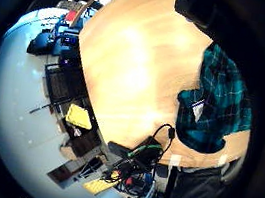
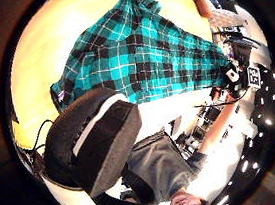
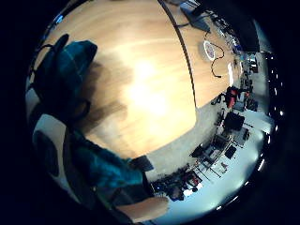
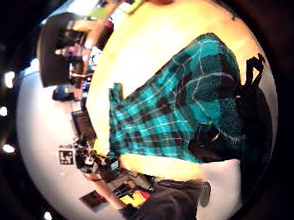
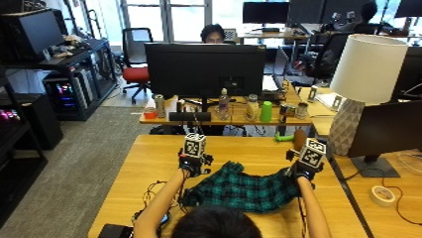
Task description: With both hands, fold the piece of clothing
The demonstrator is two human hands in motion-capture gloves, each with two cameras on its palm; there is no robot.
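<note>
Near edge: top of the person's head at the bottom of the outside view, both forearms reaching up over a light wooden table

Green-and-black plaid fabric garment sits on the table right in front of the person, bunched, spanning between the two hands. Its far edge is raised at both ends where the hands are, and it sags in the middle. In the left thumb side palm view the plaid spreads wide across the table top; in the right thumb side palm view it spreads the same way, and near the palm it is gathered into a bunch

Left hand in a black glove is at the garment's far left corner, touching the cloth. Looks like it grips the corner, but the fingers are hidden, so I cannot tell how they sit

Right hand, also black-gloved, is at the far right corner, touching the cloth. Same story: fingers not visible, cannot tell the pinch

Right of the garment on the same table: white cylindrical lamp shade on a faceted base, and a roll of white tape near the right edge

Further back: a second wooden desk with a large black monitor, a green bottle in a row of bottles and cans below it
</note>
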